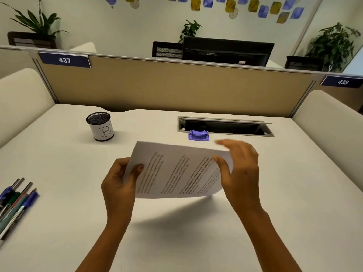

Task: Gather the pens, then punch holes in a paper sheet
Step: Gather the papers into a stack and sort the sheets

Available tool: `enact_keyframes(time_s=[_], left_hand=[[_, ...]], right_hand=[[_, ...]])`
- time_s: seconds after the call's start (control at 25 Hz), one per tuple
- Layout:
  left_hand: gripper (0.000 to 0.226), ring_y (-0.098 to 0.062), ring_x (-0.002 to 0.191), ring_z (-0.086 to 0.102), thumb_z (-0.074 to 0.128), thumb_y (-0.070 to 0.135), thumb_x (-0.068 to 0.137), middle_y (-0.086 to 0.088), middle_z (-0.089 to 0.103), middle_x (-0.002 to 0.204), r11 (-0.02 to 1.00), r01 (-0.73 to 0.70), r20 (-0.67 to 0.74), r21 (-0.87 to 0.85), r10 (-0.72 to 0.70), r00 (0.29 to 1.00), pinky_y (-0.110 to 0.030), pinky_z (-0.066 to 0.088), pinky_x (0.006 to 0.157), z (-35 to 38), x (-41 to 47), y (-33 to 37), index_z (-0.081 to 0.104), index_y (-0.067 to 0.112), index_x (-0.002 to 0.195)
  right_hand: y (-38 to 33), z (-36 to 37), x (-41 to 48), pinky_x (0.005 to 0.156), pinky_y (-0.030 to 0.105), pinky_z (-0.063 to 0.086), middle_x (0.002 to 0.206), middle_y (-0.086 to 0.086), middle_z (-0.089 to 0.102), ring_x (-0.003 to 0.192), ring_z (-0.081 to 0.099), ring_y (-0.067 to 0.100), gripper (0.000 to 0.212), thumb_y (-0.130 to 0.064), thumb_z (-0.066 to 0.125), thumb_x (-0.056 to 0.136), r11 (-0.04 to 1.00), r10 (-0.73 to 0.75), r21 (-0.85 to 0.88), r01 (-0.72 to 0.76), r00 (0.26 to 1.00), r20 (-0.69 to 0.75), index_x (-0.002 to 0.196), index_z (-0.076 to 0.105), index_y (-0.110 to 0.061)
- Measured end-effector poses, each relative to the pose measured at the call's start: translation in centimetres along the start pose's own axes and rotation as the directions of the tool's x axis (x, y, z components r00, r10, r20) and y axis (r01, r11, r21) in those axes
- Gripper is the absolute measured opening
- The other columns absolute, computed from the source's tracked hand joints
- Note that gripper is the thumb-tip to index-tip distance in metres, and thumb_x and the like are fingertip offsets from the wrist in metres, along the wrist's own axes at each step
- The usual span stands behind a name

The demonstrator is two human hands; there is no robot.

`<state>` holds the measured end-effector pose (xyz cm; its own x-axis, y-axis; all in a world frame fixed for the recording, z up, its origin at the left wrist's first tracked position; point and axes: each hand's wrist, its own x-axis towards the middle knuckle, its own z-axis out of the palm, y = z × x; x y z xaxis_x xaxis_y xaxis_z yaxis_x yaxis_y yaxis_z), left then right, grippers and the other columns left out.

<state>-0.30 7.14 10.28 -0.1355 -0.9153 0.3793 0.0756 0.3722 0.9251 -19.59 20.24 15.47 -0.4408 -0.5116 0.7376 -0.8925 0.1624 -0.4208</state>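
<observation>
- White paper sheet [176,169], printed with text, hangs in the air above the middle of the tabletop [294,193], bowed between two hands.
- Left grip [119,183] pinches the sheet's left edge, thumb on the printed face and fingers curled behind.
- Right grip [241,173] seems to pinch the right edge, thumb on top. Its fingers are blurred, so I would not swear to more.
- Purple hole punch [198,135] sits toward the far edge, just in front of the open cable tray [225,127] and apart from the sheet.
- Pens [15,203] lie bunched at the left edge, outside the mesh cup [100,126] near the far left corner.
- To my eye the step in hand is bringing the sheet to the punch. It would go best with the sheet flattened, one edge fed squarely and fully into the slot, and one hand freed to press down only once that edge sits even.
- A bowed sheet could enter crooked, so I would take the curl out first.
</observation>
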Motion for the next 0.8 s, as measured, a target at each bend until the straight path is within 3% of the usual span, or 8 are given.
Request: enact_keyframes(time_s=[0.12,0.24,0.28,0.36,0.44,0.56,0.68,0.8], left_hand=[[0.014,-0.004,0.075,0.065,0.063,0.021,0.087,0.017,0.070,0.085,0.998,0.056,-0.049,-0.041,-0.058,0.997,-0.010,0.050,0.060,-0.7,0.1,-1.3,0.059,0.034,0.082],[0.017,-0.002,0.074,0.066,0.062,0.016,0.089,0.016,0.071,0.084,0.991,0.096,-0.043,-0.091,-0.101,0.994,-0.009,0.050,0.060,-1.1,0.3,-2.4,0.060,0.032,0.081],[0.019,-0.002,0.073,0.066,0.061,0.014,0.089,0.015,0.071,0.083,0.987,0.112,-0.040,-0.113,-0.117,0.992,-0.009,0.050,0.060,-1.1,0.4,-2.6,0.060,0.031,0.081],[0.019,-0.001,0.071,0.065,0.060,0.012,0.090,0.015,0.071,0.079,0.978,0.140,-0.032,-0.157,-0.146,0.989,-0.010,0.051,0.060,-0.9,0.6,-3.1,0.060,0.028,0.080],[0.018,-0.001,0.069,0.065,0.059,0.011,0.090,0.015,0.071,0.077,0.971,0.161,-0.013,-0.178,-0.166,0.986,-0.011,0.051,0.060,-0.8,0.8,-3.6,0.059,0.026,0.080],[0.018,0.000,0.069,0.064,0.059,0.012,0.091,0.016,0.069,0.076,0.973,0.161,-0.009,-0.168,-0.165,0.986,-0.010,0.051,0.060,-0.6,1.2,-3.9,0.059,0.027,0.080],[0.018,0.000,0.073,0.064,0.060,0.015,0.090,0.016,0.068,0.082,0.990,0.111,-0.027,-0.083,-0.114,0.993,-0.008,0.051,0.061,-0.7,1.5,-4.0,0.057,0.031,0.084],[0.015,-0.002,0.080,0.064,0.064,0.016,0.087,0.013,0.065,0.091,0.995,0.081,-0.017,0.056,-0.080,0.997,-0.007,0.052,0.062,-0.8,0.6,-4.9,0.052,0.025,0.090]], right_hand=[[1.2,1.2,-0.9,0.098,0.000,0.028,0.142,0.004,0.044,0.123,0.038,0.009,0.063,-0.020,0.070,0.081,0.929,0.348,0.166,-0.330,0.934,-0.087,0.136,0.039,-0.019],[3.2,2.8,-2.6,0.105,0.033,0.037,0.149,0.000,0.035,0.134,0.037,0.019,0.063,-0.010,0.061,0.088,0.645,0.683,0.370,-0.669,0.722,0.114,0.140,0.030,-0.026],[3.7,3.3,-3.2,0.105,0.040,0.037,0.150,-0.001,0.034,0.135,0.036,0.021,0.062,-0.008,0.059,0.089,0.542,0.727,0.404,-0.736,0.652,0.212,0.140,0.029,-0.027],[4.4,4.0,-4.1,0.100,0.041,0.041,0.144,-0.001,0.042,0.128,0.044,0.023,0.056,-0.008,0.057,0.090,0.423,0.721,0.454,-0.785,0.594,0.356,0.137,0.033,-0.027],[4.6,4.1,-4.4,0.089,0.035,0.047,0.127,0.000,0.057,0.113,0.057,0.022,0.042,-0.010,0.056,0.091,0.397,0.692,0.474,-0.786,0.595,0.409,0.127,0.043,-0.026],[5.0,3.9,-4.3,0.081,0.027,0.054,0.103,-0.009,0.067,0.093,0.065,0.014,0.021,-0.012,0.055,0.092,0.463,0.678,0.459,-0.759,0.636,0.369,0.102,0.055,-0.030],[5.4,3.6,-4.7,0.069,0.015,0.056,0.098,-0.012,0.069,0.089,0.066,0.012,0.018,-0.012,0.056,0.092,0.502,0.679,0.464,-0.730,0.665,0.311,0.093,0.058,-0.030],[5.3,3.9,-6.6,0.074,0.020,0.056,0.097,-0.012,0.068,0.090,0.066,0.012,0.025,-0.007,0.058,0.090,0.468,0.709,0.443,-0.764,0.625,0.328,0.092,0.058,-0.032]])
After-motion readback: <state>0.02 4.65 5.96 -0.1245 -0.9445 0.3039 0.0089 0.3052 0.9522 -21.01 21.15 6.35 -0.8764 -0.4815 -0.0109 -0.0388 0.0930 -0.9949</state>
